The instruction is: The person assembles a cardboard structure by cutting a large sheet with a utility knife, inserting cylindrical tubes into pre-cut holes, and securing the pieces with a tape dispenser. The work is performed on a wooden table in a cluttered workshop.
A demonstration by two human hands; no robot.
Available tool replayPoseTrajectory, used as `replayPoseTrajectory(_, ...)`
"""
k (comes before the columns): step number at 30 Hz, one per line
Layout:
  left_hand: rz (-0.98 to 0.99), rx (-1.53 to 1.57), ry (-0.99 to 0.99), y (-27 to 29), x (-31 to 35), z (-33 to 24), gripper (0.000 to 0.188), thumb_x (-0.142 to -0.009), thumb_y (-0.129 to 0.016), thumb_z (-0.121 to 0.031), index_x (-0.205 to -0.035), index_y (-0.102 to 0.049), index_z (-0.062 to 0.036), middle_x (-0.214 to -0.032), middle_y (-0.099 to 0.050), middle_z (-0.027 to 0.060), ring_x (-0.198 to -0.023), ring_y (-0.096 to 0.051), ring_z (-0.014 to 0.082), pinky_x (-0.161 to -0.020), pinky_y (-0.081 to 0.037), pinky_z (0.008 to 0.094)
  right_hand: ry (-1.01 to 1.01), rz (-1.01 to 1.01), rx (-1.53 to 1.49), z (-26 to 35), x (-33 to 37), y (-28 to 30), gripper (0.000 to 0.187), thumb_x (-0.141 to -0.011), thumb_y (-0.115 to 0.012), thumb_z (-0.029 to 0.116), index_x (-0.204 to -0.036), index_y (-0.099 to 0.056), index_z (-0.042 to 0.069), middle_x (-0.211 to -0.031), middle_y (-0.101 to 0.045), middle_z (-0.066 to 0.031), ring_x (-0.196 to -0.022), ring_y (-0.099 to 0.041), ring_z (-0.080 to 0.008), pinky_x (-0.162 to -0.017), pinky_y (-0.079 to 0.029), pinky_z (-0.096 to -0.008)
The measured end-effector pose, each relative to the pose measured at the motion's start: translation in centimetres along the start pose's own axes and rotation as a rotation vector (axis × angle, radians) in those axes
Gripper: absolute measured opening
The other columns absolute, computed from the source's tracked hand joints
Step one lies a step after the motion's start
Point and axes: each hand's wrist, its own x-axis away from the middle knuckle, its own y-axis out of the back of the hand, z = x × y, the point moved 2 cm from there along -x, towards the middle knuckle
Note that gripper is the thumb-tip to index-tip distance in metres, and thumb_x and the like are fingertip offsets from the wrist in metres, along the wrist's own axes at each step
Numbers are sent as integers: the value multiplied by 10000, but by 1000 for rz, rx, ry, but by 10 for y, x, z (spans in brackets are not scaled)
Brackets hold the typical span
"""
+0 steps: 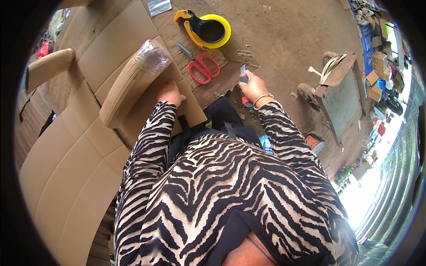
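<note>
Right hand [254,86]: 1, closed round a utility knife [243,78], blade pointing forward, apart from the cardboard; I'd keep the edge turned away from the other wrist.
Left hand [170,93]: 1, on a brown cardboard sheet [191,107] in front of the torso; fingers partly hidden, so I cannot tell whether they grip. I'd press flat, thumb clear of the blade's path.
Just beside it: 1 curved cardboard piece [126,88], its end under clear film.
Beyond: 1 pair of red-handled scissors [199,75]; 1 tape dispenser [195,27], yellow roll loaded.
</note>
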Motion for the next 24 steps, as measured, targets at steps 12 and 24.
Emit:
replayPoseTrajectory(12, 4, -13, 16, -5, -3, 1, 744, -695, -865, -334, -1244, -512, 24, -1218, -596, 249, -1161, -583, 373, -973, -492, 436, 78, -87, -94, -37, 18, -18, 637, -876, -643, 239, -1464, -398, 240, -1035, -663, -283, -1003, -634, -450, -863, -504, -496)
replayPoseTrajectory(24, 17, 13, 51, -1, 1, -1, 740, -695, -871, -317, -1252, -512, 13, -1250, -579, 259, -1175, -576, 389, -981, -489, 447, 54, -80, -61, -61, 18, -33, 680, -905, -634, 276, -1495, -310, 371, -990, -680, -256, -917, -648, -463, -796, -508, -534)
